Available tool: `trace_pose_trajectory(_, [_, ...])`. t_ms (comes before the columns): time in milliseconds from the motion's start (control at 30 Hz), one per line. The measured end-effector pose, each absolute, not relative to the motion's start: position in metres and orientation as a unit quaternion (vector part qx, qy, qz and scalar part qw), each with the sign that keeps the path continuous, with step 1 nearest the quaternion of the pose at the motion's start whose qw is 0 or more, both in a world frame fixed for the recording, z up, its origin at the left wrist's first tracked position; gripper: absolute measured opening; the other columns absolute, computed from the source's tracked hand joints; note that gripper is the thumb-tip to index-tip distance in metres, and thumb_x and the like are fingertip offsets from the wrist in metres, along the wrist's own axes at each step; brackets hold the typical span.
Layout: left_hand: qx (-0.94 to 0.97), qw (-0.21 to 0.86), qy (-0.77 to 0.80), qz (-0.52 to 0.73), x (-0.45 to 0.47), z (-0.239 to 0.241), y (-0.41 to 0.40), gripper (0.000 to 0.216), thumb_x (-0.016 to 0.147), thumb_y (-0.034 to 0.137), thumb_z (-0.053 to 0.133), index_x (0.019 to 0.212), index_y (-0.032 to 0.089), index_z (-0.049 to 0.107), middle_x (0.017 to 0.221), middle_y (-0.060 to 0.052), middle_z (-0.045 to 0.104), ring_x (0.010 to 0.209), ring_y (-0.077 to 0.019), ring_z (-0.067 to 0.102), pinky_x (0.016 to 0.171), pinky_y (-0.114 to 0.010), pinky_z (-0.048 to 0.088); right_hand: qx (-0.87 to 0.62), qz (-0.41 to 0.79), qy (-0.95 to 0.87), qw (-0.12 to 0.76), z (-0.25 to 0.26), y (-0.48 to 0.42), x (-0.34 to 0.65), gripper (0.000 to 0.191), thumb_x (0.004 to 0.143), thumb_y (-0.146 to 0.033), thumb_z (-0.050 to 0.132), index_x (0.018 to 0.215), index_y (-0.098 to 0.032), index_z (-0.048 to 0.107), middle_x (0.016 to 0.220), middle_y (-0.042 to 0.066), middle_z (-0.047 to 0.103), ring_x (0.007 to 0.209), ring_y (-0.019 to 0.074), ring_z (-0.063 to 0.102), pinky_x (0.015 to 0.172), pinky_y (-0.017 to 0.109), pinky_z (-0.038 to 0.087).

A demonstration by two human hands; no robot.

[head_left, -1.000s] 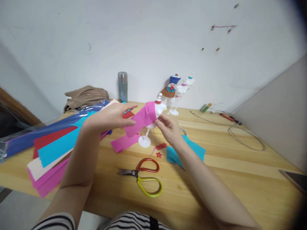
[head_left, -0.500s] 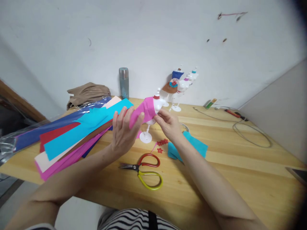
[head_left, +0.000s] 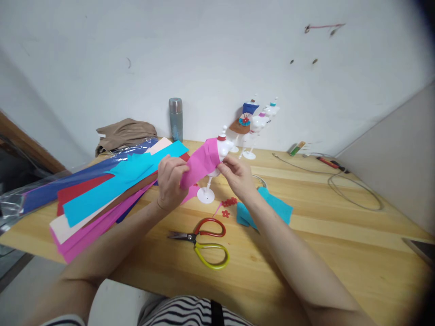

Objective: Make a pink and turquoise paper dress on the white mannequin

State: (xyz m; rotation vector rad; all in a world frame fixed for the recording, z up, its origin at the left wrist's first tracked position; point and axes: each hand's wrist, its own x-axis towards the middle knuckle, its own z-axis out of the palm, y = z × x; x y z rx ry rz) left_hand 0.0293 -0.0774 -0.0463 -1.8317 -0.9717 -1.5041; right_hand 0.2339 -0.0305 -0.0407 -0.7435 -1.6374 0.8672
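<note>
A small white dress form (head_left: 224,147) with a red neck band stands on a round white base in front of me. Pink fabric (head_left: 201,162) wraps its body and stretches out to the left. My left hand (head_left: 172,180) grips the loose left end of this fabric, fingers curled over it. My right hand (head_left: 238,174) pinches the fabric's edge against the form's right side. Scissors (head_left: 200,242) with one red and one yellow handle lie below the hands. Red flower cutouts (head_left: 228,203) and folded turquoise fabric (head_left: 275,208) lie near my right forearm.
Fabric strips (head_left: 102,194) in several colours fan out at left. Behind stand a flask (head_left: 176,120), a brown cloth (head_left: 125,132) and more dressed forms (head_left: 249,117). A grey cable (head_left: 356,199) loops at right, near a green tube (head_left: 297,148).
My left hand has gone from outstretched fingers along the pink fabric to curled fingers gripping its end, lower and slightly left. The right hand keeps its pinch in nearly the same place.
</note>
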Motion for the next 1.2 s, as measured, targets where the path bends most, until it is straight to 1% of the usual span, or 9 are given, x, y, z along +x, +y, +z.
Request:
trace_pose_trajectory(133, [-0.736, 0.282, -0.307, -0.533, 0.024, -0.05, -0.07, 0.016, 0.094, 0.012, 0.049, 0.092, 0.024, 0.058, 0.1, -0.007, 0.077, 0.103, -0.0206, 0.071, 0.102, -0.046, 0.053, -0.315, 0.369, -0.687, 0.542, -0.041, -0.031, 0.234, 0.028, 0.087, -0.051, 0.068, 0.102, -0.028, 0.074, 0.108, 0.006, 0.078, 0.103, 0.0279, 0.071, 0.098, 0.048, 0.055])
trace_pose_trajectory(467, [-0.751, 0.232, -0.292, -0.545, 0.011, -0.055, -0.055, 0.01, 0.09, 0.014, 0.058, 0.094, 0.023, 0.062, 0.102, -0.009, 0.079, 0.105, -0.0221, 0.07, 0.099, -0.045, 0.053, -0.313, 0.378, -0.682, 0.542, -0.041, -0.031, 0.233, 0.028, 0.088, -0.049, 0.067, 0.103, -0.027, 0.075, 0.112, 0.006, 0.078, 0.103, 0.0271, 0.071, 0.097, 0.047, 0.056])
trace_pose_trajectory(633, [-0.822, 0.266, -0.303, -0.402, 0.013, -0.053, -0.057, 0.032, 0.09, 0.015, 0.058, 0.122, 0.017, 0.065, 0.127, -0.017, 0.073, 0.127, -0.0301, 0.064, 0.114, -0.055, 0.042, -0.318, 0.374, -0.683, 0.541, -0.042, -0.03, 0.233, 0.032, 0.086, -0.053, 0.069, 0.103, -0.027, 0.075, 0.108, 0.006, 0.078, 0.101, 0.0268, 0.071, 0.093, 0.045, 0.057])
trace_pose_trajectory(700, [-0.848, 0.246, -0.335, -0.33, 0.015, -0.052, -0.058, 0.037, 0.09, 0.016, 0.056, 0.126, 0.014, 0.065, 0.132, -0.021, 0.07, 0.131, -0.0353, 0.061, 0.114, -0.06, 0.039, -0.319, 0.371, -0.684, 0.541, -0.042, -0.03, 0.233, 0.032, 0.086, -0.052, 0.068, 0.103, -0.026, 0.074, 0.108, 0.006, 0.078, 0.1, 0.0266, 0.071, 0.091, 0.045, 0.057])
trace_pose_trajectory(767, [-0.867, 0.194, -0.354, -0.293, 0.016, -0.052, -0.06, 0.036, 0.089, 0.016, 0.055, 0.123, 0.012, 0.068, 0.128, -0.022, 0.072, 0.127, -0.0365, 0.063, 0.108, -0.059, 0.044, -0.322, 0.366, -0.687, 0.538, -0.042, -0.03, 0.233, 0.03, 0.087, -0.052, 0.067, 0.103, -0.026, 0.074, 0.107, 0.006, 0.078, 0.1, 0.0266, 0.071, 0.09, 0.044, 0.057])
trace_pose_trajectory(867, [-0.84, 0.118, -0.366, -0.382, 0.015, -0.049, -0.064, 0.02, 0.091, 0.017, 0.054, 0.09, 0.017, 0.074, 0.093, -0.012, 0.079, 0.089, -0.025, 0.073, 0.084, -0.041, 0.056, -0.32, 0.363, -0.694, 0.533, -0.042, -0.03, 0.234, 0.028, 0.089, -0.05, 0.066, 0.104, -0.027, 0.074, 0.11, 0.006, 0.077, 0.103, 0.0269, 0.071, 0.091, 0.044, 0.057])
trace_pose_trajectory(933, [-0.773, 0.094, -0.394, -0.489, 0.013, -0.044, -0.069, 0.027, 0.093, 0.016, 0.05, 0.074, 0.019, 0.068, 0.077, -0.007, 0.076, 0.073, -0.0186, 0.07, 0.071, -0.033, 0.055, -0.312, 0.363, -0.696, 0.536, -0.042, -0.03, 0.234, 0.027, 0.09, -0.048, 0.065, 0.105, -0.027, 0.074, 0.113, 0.006, 0.077, 0.105, 0.0269, 0.071, 0.093, 0.045, 0.057])
trace_pose_trajectory(1067, [-0.657, 0.066, -0.417, -0.624, 0.017, -0.02, -0.08, 0.026, 0.09, 0.009, 0.047, 0.083, 0.021, 0.069, 0.086, -0.002, 0.077, 0.083, -0.0156, 0.072, 0.077, -0.03, 0.057, -0.303, 0.363, -0.696, 0.54, -0.042, -0.03, 0.234, 0.024, 0.091, -0.046, 0.064, 0.104, -0.029, 0.075, 0.114, 0.006, 0.077, 0.107, 0.0272, 0.071, 0.096, 0.046, 0.056])
trace_pose_trajectory(1200, [-0.628, 0.07, -0.393, -0.668, 0.026, 0.006, -0.09, 0.028, 0.09, 0.009, 0.047, 0.087, 0.021, 0.072, 0.091, -0.002, 0.078, 0.09, -0.0162, 0.073, 0.085, -0.032, 0.058, -0.31, 0.364, -0.696, 0.536, -0.042, -0.03, 0.234, 0.027, 0.09, -0.049, 0.065, 0.105, -0.029, 0.075, 0.114, 0.005, 0.077, 0.108, 0.0278, 0.07, 0.095, 0.046, 0.056])
